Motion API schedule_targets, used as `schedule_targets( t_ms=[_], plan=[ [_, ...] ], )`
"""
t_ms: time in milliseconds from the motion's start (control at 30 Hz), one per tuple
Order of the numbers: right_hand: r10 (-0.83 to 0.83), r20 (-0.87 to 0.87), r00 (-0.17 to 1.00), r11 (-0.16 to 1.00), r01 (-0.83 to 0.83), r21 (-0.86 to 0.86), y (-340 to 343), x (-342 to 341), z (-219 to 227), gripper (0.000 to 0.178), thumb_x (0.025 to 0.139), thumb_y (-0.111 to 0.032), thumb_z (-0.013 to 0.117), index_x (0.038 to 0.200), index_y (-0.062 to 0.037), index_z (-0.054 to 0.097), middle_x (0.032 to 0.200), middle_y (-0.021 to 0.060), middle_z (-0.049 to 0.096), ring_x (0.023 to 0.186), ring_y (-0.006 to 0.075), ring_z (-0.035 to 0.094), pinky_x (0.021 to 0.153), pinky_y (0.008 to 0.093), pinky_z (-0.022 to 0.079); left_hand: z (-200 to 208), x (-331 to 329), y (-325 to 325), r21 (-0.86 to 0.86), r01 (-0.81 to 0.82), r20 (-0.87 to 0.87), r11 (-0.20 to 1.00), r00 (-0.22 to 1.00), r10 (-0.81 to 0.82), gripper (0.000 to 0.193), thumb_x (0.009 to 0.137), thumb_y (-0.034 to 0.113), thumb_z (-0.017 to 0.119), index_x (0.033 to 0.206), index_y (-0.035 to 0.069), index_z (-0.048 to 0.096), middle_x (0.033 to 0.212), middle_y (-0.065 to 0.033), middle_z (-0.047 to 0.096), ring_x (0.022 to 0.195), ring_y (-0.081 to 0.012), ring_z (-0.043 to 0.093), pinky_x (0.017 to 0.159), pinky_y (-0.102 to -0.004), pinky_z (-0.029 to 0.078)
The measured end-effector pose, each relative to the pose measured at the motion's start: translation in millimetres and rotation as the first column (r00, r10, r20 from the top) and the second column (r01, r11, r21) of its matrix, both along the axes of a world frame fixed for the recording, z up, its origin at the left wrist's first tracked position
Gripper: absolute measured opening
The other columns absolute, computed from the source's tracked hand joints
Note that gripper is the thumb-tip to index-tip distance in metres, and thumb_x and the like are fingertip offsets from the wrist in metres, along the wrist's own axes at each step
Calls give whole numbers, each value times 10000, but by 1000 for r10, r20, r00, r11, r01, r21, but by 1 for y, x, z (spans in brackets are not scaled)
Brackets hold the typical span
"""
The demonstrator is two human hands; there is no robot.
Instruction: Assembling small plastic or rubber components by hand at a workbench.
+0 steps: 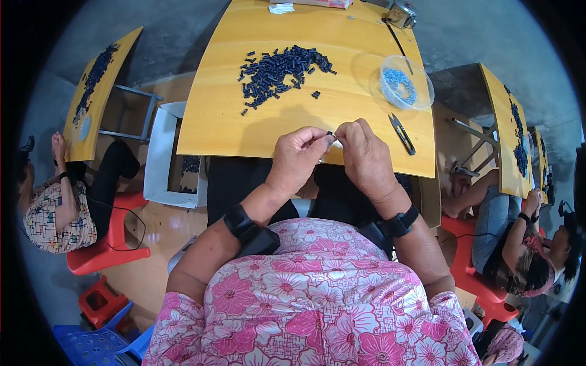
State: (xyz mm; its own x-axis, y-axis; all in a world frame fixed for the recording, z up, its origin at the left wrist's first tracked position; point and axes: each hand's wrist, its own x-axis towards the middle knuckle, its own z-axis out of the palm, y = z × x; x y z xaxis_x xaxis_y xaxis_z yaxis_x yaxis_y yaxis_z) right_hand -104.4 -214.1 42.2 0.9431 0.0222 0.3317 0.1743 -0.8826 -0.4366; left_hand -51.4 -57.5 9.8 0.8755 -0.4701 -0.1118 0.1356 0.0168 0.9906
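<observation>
Both my hands meet over the near edge of the yellow table (220,128). My left hand (299,155) pinches a small black cylindrical piece (330,133) between thumb and fingertips. Right beside it, my right hand (366,152) has its fingertips closed together at the piece's end; whatever they grip is too small to make out. Beyond my hands lies a heap of small black cylindrical pieces (274,76), with a few loose ones (315,94) to its right. Thread snips (401,134) rest on the table to the right of my right hand.
A clear plastic bowl (424,91) of small light-blue pieces (398,86) stands at the right. Behind it are a thin dark stick (398,44) and a metal cup (402,13). A white box (160,158) is on the floor at left. Other people sit at tables on both sides.
</observation>
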Motion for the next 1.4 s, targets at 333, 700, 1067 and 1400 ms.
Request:
schedule_targets(
  t_ms=[333,700,1067,1400],
  plan=[
    [6,-7,1000,999,-5,41,4,-4,-2,131,885,-64,549,1016,-58,539,921,153,583,769,375,619,645,451,517,2,-6,-4,8,17,-31,1000,999,-17,138,967,140,605,996,23,671,807,40,620,726,-16,539,634,-178,451],
    [35,140,990,965,-69,252,5,-5,11,131,833,7,635,953,-46,637,836,158,632,788,356,635,682,406,516,8,-3,5,-50,45,87,998,995,-40,137,963,124,600,996,7,664,832,28,635,751,-21,547,660,-185,457],
    [66,172,983,964,-107,242,4,-3,14,148,842,29,628,972,-37,608,845,157,613,774,361,629,676,402,515,13,-8,14,-48,86,232,995,970,-73,113,936,82,630,983,-13,669,859,13,666,767,-33,570,699,-201,474],
    [82,133,988,985,-101,138,6,-3,12,184,810,27,618,973,-58,599,864,134,618,785,346,639,669,397,529,14,-8,15,-47,85,214,995,974,-73,110,928,74,643,987,-9,685,841,7,667,755,-36,572,687,-200,473]
  ],
)
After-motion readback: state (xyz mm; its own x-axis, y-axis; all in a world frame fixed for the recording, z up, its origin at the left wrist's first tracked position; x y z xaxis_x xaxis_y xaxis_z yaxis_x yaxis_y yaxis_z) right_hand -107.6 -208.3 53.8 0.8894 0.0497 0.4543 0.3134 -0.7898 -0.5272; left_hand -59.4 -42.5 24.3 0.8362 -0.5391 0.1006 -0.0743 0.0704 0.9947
